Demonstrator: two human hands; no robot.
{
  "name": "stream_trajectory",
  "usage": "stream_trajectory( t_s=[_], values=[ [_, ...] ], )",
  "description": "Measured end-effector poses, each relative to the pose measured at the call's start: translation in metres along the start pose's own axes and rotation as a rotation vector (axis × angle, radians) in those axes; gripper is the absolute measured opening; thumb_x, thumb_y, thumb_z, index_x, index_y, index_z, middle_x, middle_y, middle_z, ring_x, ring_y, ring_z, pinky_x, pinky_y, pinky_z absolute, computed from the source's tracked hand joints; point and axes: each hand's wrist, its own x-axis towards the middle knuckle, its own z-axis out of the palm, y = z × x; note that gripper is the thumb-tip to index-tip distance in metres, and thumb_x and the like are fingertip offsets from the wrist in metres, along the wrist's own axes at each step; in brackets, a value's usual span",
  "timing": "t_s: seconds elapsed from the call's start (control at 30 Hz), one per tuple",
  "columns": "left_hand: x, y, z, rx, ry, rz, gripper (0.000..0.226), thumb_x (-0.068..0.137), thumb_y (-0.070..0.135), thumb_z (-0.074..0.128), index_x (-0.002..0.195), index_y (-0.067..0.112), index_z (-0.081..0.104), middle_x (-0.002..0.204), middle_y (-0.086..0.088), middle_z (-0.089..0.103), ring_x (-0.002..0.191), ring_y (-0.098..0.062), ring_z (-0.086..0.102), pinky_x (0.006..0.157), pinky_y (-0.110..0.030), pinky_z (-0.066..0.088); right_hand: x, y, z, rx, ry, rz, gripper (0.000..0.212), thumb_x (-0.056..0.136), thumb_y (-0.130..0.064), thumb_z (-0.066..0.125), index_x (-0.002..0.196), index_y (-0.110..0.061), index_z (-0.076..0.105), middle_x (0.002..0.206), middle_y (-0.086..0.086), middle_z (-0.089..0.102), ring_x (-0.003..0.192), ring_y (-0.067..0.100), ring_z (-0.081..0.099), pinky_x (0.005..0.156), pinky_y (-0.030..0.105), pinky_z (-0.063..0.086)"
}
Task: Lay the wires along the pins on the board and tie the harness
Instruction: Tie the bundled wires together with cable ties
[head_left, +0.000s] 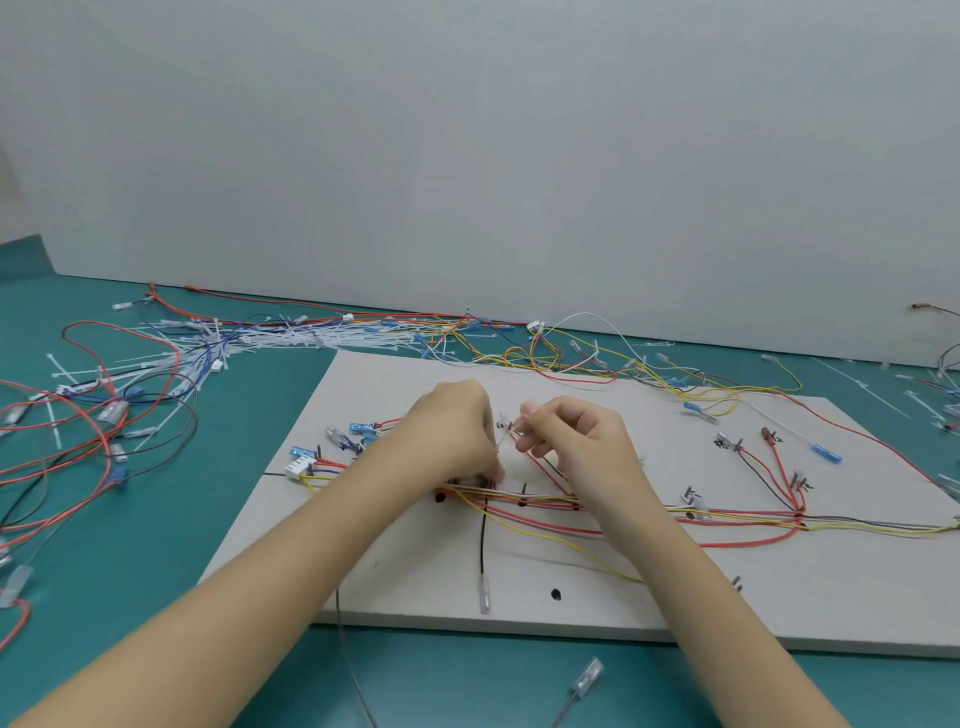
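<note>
Both hands work mid-board: left hand (457, 431) pins the wire bundle (524, 501), running three-to-nine, while right hand (571, 441), at its one o'clock, pinches a cable tie (503, 439).

On my feed the board (623, 597) is pale grey-white on a teal table (130, 597). Across the board I see a bundle of red, yellow, white and black wires (727, 519). Left of the board, red, blue and black loose wires (104, 426) tangle with translucent white cable ties (311, 340). Behind the board, the wall (467, 156) is plain grey-white.
</note>
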Motion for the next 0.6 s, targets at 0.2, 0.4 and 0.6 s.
stream_trajectory(
  t_s=[0.2,0.4,0.6],
  values=[
    [0.034,-0.055,-0.042,-0.512,-0.072,-0.055,0.022,0.085,0.032,0.072,0.08,0.011,0.071,0.08,-0.004,0.075,0.068,-0.014,0.065,0.061,-0.024,0.055,0.003,-0.002,-0.015,0.054,0.165,0.055,0.031,0.1,-0.02,0.048,0.086,-0.001,0.068,0.069,0.006,0.063,0.05,-0.003,0.053,0.045,0.008,0.036],
    [0.09,-0.148,-0.036,0.088,0.433,-0.23,0.022,0.092,0.003,0.042,0.095,-0.003,0.062,0.111,-0.027,0.062,0.103,-0.04,0.056,0.09,-0.048,0.048,0.004,0.001,-0.015,0.008,0.145,0.131,0.025,0.095,-0.009,0.049,0.079,-0.006,0.068,0.068,0.007,0.063,0.051,0.004,0.051,0.045,0.009,0.038],
    [0.112,-0.209,-0.051,0.177,0.308,-0.232,0.053,0.09,-0.003,0.039,0.142,0.004,0.039,0.149,-0.02,0.039,0.133,-0.039,0.039,0.108,-0.049,0.037,0.005,0.007,-0.014,0.0,0.117,0.185,0.025,0.092,-0.007,0.05,0.074,-0.009,0.067,0.062,0.003,0.062,0.05,0.009,0.05,0.043,0.013,0.037]
  ],
)
